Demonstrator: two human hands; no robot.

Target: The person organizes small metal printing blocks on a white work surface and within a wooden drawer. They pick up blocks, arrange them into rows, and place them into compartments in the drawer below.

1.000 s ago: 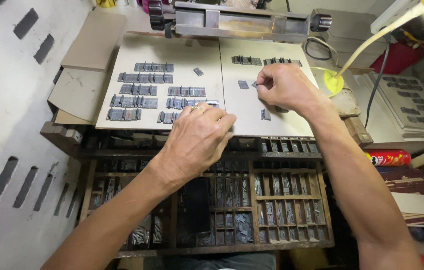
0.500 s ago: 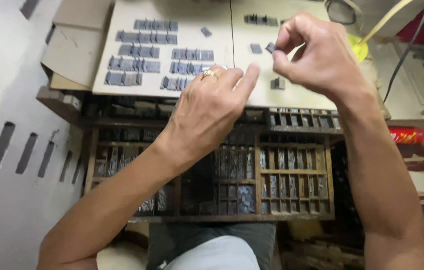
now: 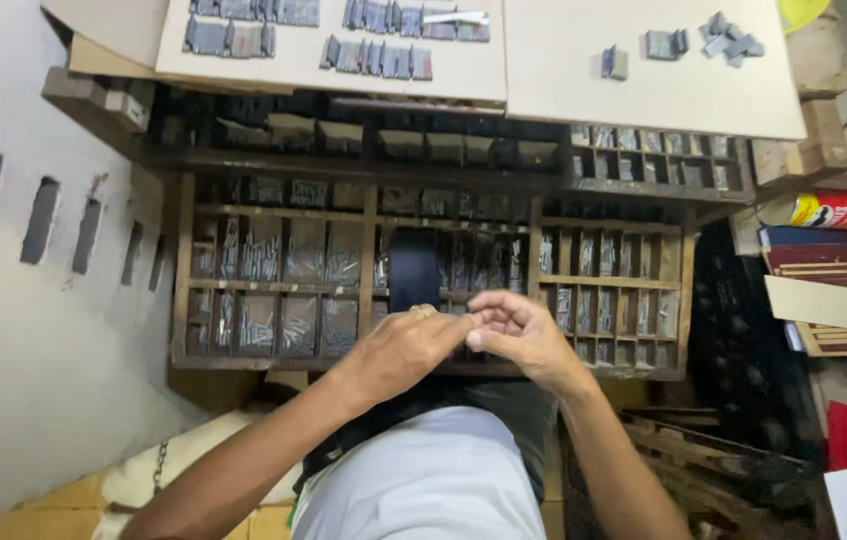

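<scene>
A small metal piece (image 3: 468,325), barely discernible, appears to be pinched where the fingertips of both hands meet, above the front edge of the wooden type case (image 3: 369,250). The left hand (image 3: 406,345) is curled, its thumb and forefinger pressed together against those of the right hand (image 3: 519,335); whether anything is truly clamped between them cannot be told. A ring is seen on the left hand. Below the hands, compartments filled with grey metal sorts are laid out. Further off, a pale board (image 3: 544,70) is set over the case's far end, and rows of grey type blocks (image 3: 376,55) are arranged upon it. To the right, stacked books (image 3: 834,260) are seen.
</scene>
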